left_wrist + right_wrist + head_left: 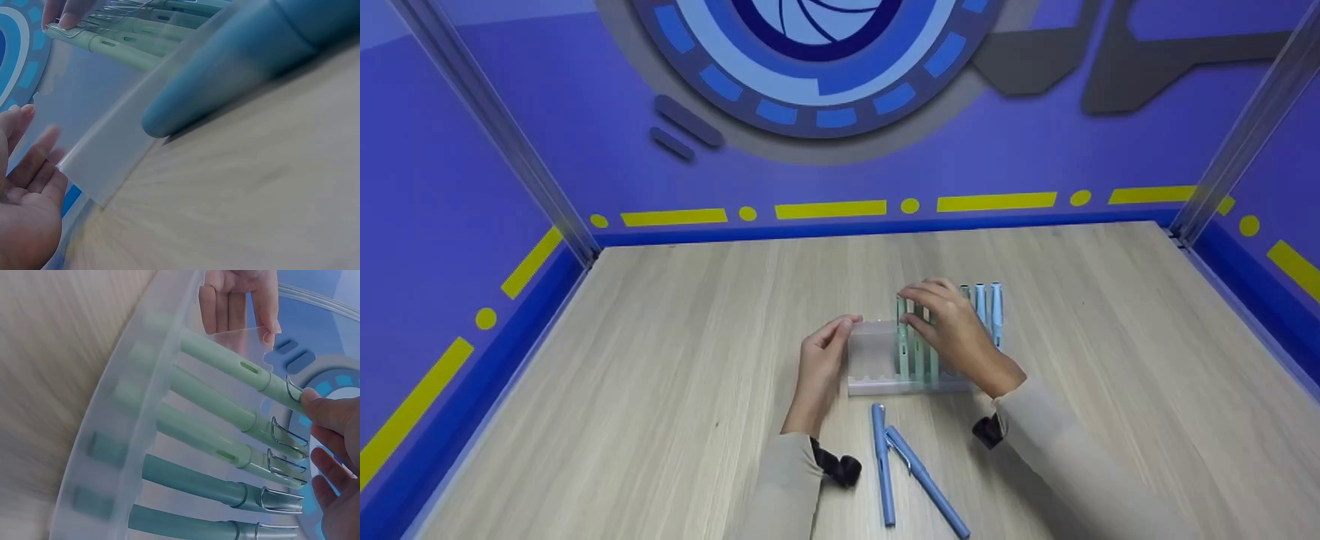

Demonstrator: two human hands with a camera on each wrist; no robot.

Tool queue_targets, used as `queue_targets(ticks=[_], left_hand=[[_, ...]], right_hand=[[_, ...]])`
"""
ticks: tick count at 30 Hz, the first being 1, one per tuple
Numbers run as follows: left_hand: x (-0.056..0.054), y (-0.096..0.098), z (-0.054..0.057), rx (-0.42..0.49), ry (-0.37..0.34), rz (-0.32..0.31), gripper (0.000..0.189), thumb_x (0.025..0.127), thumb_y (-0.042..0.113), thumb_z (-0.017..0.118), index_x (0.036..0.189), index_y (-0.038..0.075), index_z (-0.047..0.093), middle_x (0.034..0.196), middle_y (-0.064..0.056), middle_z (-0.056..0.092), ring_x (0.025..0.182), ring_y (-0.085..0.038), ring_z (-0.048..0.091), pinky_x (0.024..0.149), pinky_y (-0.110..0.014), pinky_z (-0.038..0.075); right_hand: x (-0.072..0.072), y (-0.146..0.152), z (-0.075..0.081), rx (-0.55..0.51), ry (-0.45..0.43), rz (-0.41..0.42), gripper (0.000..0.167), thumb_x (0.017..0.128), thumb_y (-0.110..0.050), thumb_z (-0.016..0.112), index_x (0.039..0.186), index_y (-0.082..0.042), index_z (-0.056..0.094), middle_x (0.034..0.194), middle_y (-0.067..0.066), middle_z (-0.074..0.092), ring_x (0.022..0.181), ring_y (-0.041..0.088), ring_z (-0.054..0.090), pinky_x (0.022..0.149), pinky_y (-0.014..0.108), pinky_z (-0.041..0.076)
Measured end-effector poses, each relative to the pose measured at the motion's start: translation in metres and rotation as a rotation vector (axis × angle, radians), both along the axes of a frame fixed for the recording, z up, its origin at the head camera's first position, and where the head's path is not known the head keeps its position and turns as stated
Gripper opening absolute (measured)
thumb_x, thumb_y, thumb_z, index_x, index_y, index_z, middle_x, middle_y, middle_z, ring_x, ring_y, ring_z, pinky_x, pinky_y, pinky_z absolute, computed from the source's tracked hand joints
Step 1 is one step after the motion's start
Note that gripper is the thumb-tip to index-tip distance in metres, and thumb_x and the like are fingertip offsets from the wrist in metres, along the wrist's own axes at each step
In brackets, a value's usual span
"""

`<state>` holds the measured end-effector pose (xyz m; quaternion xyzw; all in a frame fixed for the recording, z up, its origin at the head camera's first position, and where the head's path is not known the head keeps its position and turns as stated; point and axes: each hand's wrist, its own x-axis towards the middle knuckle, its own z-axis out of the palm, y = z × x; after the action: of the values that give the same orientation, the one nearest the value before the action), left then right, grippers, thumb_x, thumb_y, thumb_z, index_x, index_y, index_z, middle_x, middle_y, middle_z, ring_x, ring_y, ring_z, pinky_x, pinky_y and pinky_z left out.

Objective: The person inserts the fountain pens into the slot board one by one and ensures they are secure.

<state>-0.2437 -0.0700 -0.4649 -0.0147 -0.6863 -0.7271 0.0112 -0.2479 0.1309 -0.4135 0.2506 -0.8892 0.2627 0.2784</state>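
A translucent pen stand [873, 352] stands upright on the table with several pens in its slots. My left hand [819, 367] pinches the stand's left side edge, with the fingers showing through the clear panel in the left wrist view. At the top of the leftmost light green pen [222, 360], my right hand [337, 439] pinches the cap end near its metal clip. This pen sits in a slot beside two more light green ones. Dark teal pens [188, 479] come after them, and light blue pens [997, 311] fill the right end, partly hidden by my right hand.
Two blue pens, a straight one [883, 465] and a slanted one [928, 484], lie on the wooden table [675, 390] in front of the stand, between my forearms. Blue panels [840, 180] wall the table at the back and sides.
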Motion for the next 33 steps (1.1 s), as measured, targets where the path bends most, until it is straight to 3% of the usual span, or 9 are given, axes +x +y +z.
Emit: queue_targets(ticks=[13, 21, 33], left_hand=[[-0.001, 0.001, 0.001, 0.001, 0.008, 0.005, 0.029, 0.100, 0.023, 0.053, 0.117, 0.005, 0.067, 0.121, -0.007, 0.067, 0.126, -0.021, 0.055, 0.110, -0.032, 0.042], [-0.016, 0.000, -0.025, 0.005, -0.004, 0.022, 0.031, 0.099, 0.028, 0.054, 0.118, 0.008, 0.067, 0.122, -0.005, 0.067, 0.126, -0.019, 0.055, 0.111, -0.031, 0.041], [-0.016, 0.003, -0.025, -0.001, -0.003, 0.036, 0.040, 0.094, 0.043, 0.057, 0.118, 0.012, 0.068, 0.121, -0.003, 0.067, 0.127, -0.018, 0.053, 0.112, -0.032, 0.039]], right_hand=[[-0.008, 0.002, -0.001, 0.032, -0.018, -0.031, 0.031, 0.081, -0.013, 0.076, 0.112, -0.013, 0.071, 0.112, 0.003, 0.072, 0.117, 0.027, 0.055, 0.097, 0.048, 0.041], [-0.010, 0.000, -0.003, 0.045, -0.051, -0.056, 0.032, 0.082, -0.014, 0.076, 0.113, -0.014, 0.070, 0.114, 0.002, 0.071, 0.122, 0.029, 0.054, 0.101, 0.052, 0.038], [-0.010, 0.002, -0.005, 0.031, -0.026, -0.049, 0.033, 0.081, -0.015, 0.077, 0.112, -0.013, 0.070, 0.113, 0.004, 0.071, 0.120, 0.028, 0.055, 0.102, 0.054, 0.037]])
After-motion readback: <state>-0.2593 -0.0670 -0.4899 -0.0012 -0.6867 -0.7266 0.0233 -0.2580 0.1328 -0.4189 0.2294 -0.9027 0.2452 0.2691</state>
